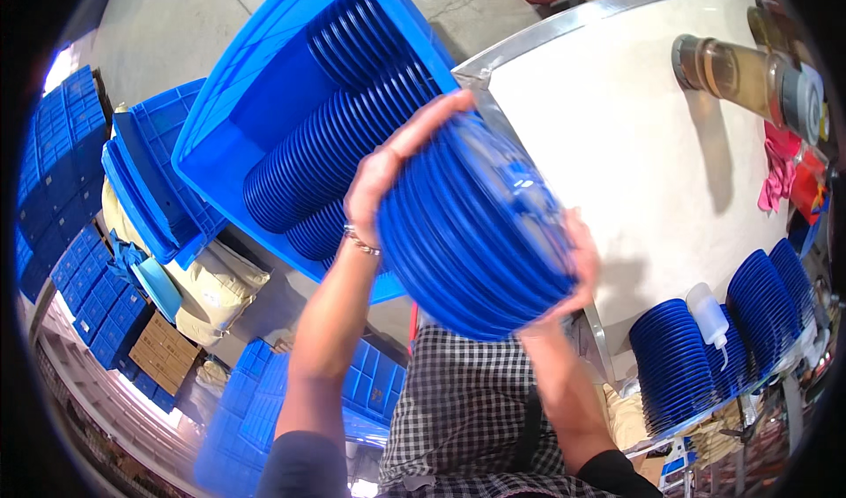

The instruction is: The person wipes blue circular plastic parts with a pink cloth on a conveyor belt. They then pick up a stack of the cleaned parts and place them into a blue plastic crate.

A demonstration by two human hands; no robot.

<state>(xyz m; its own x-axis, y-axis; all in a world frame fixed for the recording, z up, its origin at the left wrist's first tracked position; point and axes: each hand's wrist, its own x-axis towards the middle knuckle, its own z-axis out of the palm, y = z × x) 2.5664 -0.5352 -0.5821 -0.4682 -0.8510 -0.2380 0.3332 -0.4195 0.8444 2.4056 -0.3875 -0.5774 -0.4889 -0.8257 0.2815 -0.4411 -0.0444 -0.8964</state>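
Both hands, left hand [388,167] and right hand [577,264], press flat on the ends of a stack of round blue plastic discs [471,234], held between blue plastic crate [220,137] and white bench [634,145]. Best to keep end pressure even and the stack level.

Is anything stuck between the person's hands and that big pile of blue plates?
No. The left hand presses one end of the stack of blue plates and the right hand presses the other end, both bare palms right on the plates. Nothing visible sits between them.
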